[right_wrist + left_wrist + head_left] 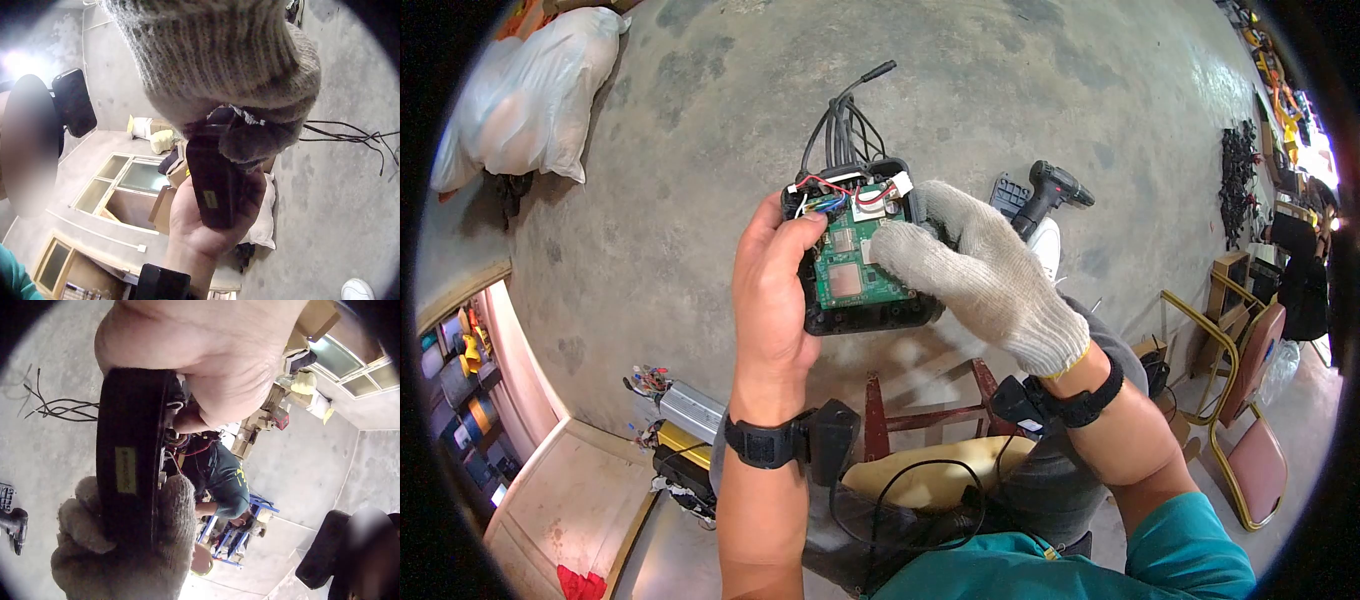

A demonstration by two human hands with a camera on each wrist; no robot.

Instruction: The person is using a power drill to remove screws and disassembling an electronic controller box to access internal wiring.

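A black plastic housing (870, 320) holds a green circuit board (840, 285) with coloured wires (825, 203) and white connectors at its upper end. Black cables (840, 135) run out of its far side. The bare left hand (775, 270) grips the housing's left side, thumb over the edge near the wires. On the right side, the gloved right hand (990, 270) grips the housing, its thumb over the board. In the left wrist view the housing (128, 456) is seen edge-on between both hands. The right wrist view shows the housing (212, 181) resting against the left palm.
A cordless drill (1055, 190) lies on the concrete floor beyond the right hand. White bags (550, 95) are at the upper left. A silver metal case (690, 408) with wires sits at lower left. Chairs (1255, 380) stand at the right; a red-legged stool (878, 410) is below the hands.
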